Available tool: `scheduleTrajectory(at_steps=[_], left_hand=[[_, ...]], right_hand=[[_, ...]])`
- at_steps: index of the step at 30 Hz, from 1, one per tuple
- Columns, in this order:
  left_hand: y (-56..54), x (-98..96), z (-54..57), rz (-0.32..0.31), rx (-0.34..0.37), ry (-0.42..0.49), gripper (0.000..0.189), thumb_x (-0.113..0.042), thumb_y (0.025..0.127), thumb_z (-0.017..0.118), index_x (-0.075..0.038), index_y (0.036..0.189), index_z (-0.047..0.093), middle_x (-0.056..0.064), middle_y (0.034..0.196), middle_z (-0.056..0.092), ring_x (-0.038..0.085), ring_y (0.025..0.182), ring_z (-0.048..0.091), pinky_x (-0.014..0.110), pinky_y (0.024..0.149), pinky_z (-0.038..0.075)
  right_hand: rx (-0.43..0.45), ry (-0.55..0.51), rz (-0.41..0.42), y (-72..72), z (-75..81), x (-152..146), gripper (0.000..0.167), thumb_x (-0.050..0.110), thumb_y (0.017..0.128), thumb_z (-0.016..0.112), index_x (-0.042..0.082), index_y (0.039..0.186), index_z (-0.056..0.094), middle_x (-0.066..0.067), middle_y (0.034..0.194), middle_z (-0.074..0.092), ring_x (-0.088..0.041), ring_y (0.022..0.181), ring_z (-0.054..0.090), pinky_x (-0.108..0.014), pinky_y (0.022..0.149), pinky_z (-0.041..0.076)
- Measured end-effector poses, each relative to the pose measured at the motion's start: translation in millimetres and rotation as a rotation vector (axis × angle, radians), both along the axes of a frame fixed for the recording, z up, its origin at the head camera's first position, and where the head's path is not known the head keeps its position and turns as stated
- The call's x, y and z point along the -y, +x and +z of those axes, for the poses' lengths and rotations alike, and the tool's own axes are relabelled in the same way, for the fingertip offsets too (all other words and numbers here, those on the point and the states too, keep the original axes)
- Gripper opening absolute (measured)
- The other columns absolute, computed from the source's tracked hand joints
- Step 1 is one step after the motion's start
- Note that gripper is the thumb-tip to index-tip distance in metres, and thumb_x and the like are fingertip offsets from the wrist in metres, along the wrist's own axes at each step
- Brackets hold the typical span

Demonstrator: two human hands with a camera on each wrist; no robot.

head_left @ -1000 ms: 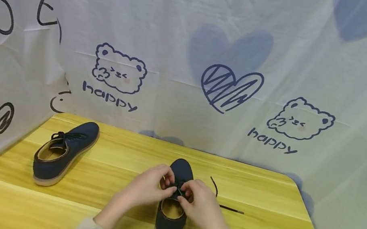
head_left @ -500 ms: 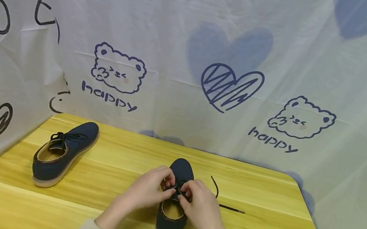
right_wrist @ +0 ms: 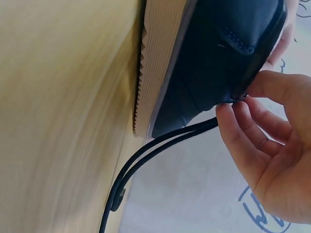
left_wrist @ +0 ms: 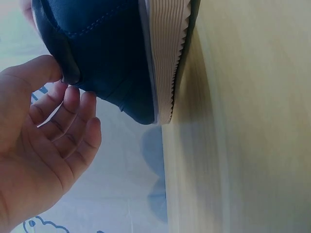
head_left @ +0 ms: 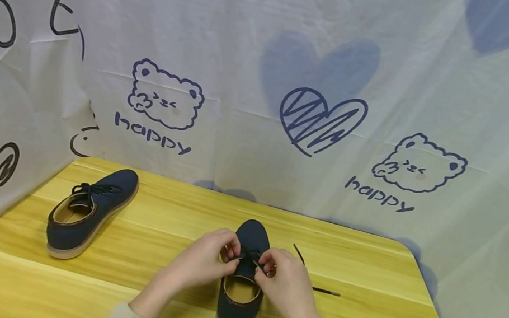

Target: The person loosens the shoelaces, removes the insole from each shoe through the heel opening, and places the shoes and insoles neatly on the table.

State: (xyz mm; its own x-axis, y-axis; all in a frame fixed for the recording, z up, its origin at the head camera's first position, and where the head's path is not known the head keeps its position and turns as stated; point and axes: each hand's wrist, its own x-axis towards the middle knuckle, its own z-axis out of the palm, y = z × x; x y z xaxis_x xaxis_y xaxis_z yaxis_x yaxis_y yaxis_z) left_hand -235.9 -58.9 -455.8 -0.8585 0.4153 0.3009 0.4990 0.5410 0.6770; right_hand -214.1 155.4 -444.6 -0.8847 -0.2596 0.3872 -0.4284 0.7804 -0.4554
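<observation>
A dark navy shoe [head_left: 235, 315] stands upright on the table, toe pointing away, between both hands. My left hand [head_left: 207, 256] pinches the left edge of its lacing flap with thumb and fingers; the left wrist view shows the thumb on the dark flap edge [left_wrist: 70, 70]. On the opposite side my right hand [head_left: 287, 278] pinches the right flap edge at the top of the lacing. Beneath its fingers in the right wrist view, two strands of black lace [right_wrist: 170, 134] run out from the shoe. Fingers hide the exact pinch points.
A matching navy shoe [head_left: 85, 220], its laces tied in a bow [head_left: 84, 189], stands at the left of the yellow wood-grain table [head_left: 147, 305]. A loose lace end [head_left: 326, 292] lies right of the right hand. A printed white cloth [head_left: 250, 67] hangs behind the table.
My right hand has shifted slightly right, widening the gap between the hands, and more of the lacing shows. The left hand is almost unmoved. Both shoes stay in place.
</observation>
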Motion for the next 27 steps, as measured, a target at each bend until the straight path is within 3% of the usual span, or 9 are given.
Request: scheduleTrajectory(at_steps=[9,16,21,27], left_hand=[[-2.3,6.8,3.1,-0.028,0.037,0.059,0.018,0.003,0.087,0.073,-0.009,0.094,0.061,0.001,0.092,0.059,0.013,0.084,0.062,0.029,0.076,0.055],[-3.3,13.2,4.3,0.004,0.059,0.090,0.017,0.003,0.088,0.071,-0.010,0.092,0.060,0.000,0.091,0.059,0.014,0.084,0.063,0.028,0.074,0.054],[-4.3,14.5,3.1,0.058,0.089,0.111,0.015,0.000,0.089,0.070,-0.010,0.094,0.061,0.000,0.090,0.061,0.015,0.082,0.062,0.029,0.072,0.054],[-5.8,14.5,2.6,0.168,0.106,0.151,0.014,-0.002,0.087,0.073,-0.010,0.092,0.063,-0.001,0.084,0.063,0.014,0.076,0.060,0.028,0.069,0.052]], right_hand=[[0.109,-0.086,-0.011,-6.1,2.2,-11,0.019,0.002,0.081,0.082,0.015,0.086,0.069,0.009,0.075,0.059,-0.006,0.066,0.055,-0.026,0.064,0.050],[0.118,-0.145,-0.010,-9.1,2.9,-17,0.018,-0.001,0.079,0.079,0.012,0.087,0.069,0.009,0.072,0.060,-0.007,0.064,0.057,-0.026,0.063,0.051],[0.151,-0.203,-0.047,-10.3,3.1,-21,0.015,0.001,0.081,0.077,0.012,0.087,0.071,0.007,0.073,0.061,-0.010,0.063,0.059,-0.026,0.061,0.050],[0.206,-0.277,-0.084,-12.9,3.2,-27,0.011,0.003,0.083,0.076,0.011,0.089,0.072,0.003,0.075,0.064,-0.012,0.058,0.062,-0.027,0.055,0.052]])
